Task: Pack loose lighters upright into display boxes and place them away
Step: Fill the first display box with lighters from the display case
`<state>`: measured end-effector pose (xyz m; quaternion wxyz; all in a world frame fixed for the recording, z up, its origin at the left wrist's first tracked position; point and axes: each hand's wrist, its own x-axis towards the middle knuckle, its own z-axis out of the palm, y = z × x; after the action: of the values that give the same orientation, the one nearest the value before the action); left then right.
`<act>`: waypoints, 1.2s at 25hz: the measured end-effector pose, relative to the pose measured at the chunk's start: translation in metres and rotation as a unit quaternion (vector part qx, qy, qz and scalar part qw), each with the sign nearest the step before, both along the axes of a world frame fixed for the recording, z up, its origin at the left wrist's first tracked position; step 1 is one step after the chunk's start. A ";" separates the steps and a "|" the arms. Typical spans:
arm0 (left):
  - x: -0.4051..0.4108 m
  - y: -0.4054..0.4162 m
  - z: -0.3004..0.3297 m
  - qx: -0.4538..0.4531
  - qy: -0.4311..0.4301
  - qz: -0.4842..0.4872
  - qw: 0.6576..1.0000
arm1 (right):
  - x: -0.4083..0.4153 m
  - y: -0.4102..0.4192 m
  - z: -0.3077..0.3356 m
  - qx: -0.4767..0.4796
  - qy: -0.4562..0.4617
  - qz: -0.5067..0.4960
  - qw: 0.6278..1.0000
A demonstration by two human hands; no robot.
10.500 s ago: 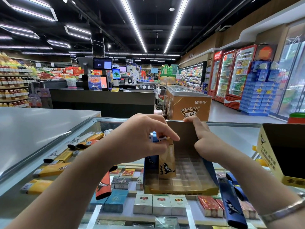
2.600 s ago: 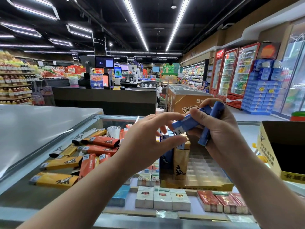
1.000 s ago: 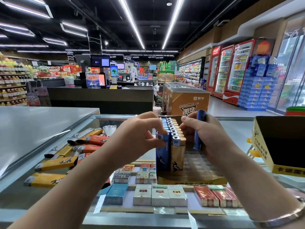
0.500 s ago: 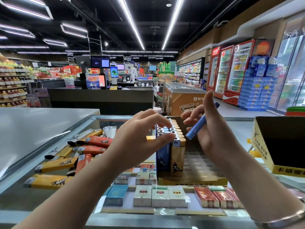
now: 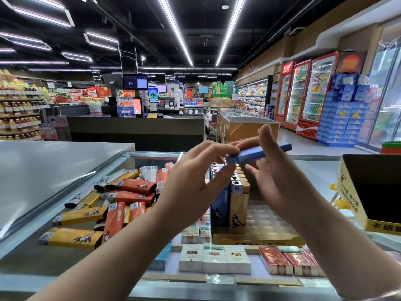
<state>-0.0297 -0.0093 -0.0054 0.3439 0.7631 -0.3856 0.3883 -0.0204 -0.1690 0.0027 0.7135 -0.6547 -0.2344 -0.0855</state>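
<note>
Cardboard display box (image 5: 256, 241) holds two upright lighter rows (image 5: 235, 192) (blue, tan); your right hand (image 5: 275, 181) and left hand (image 5: 195, 183) both pinch one blue lighter (image 5: 258, 154).

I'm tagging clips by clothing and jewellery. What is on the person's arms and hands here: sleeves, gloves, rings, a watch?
Both forearms are bare as far as the frame shows, with no sleeves in view. The left hand and right hand wear no gloves, and no rings show. At the frame's lower right edge a thin silvery band, seemingly a bracelet, crosses the right wrist. No watch is visible.
</note>
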 end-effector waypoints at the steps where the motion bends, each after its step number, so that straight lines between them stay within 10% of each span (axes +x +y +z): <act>1: 0.000 0.001 0.001 -0.023 0.007 -0.003 1.000 | 0.001 0.001 -0.001 -0.010 0.021 0.012 1.000; 11: 0.008 0.032 0.025 -0.270 0.071 -0.016 0.960 | 0.007 -0.004 0.001 -0.021 0.036 -0.137 0.990; 30: 0.008 0.027 0.012 0.041 0.123 -0.024 0.991 | 0.012 -0.002 -0.005 -0.308 0.057 -0.227 0.922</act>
<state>-0.0218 0.0175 0.0064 0.3666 0.8088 -0.3741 0.2675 -0.0086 -0.1713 -0.0025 0.4505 -0.8814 -0.0534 -0.1318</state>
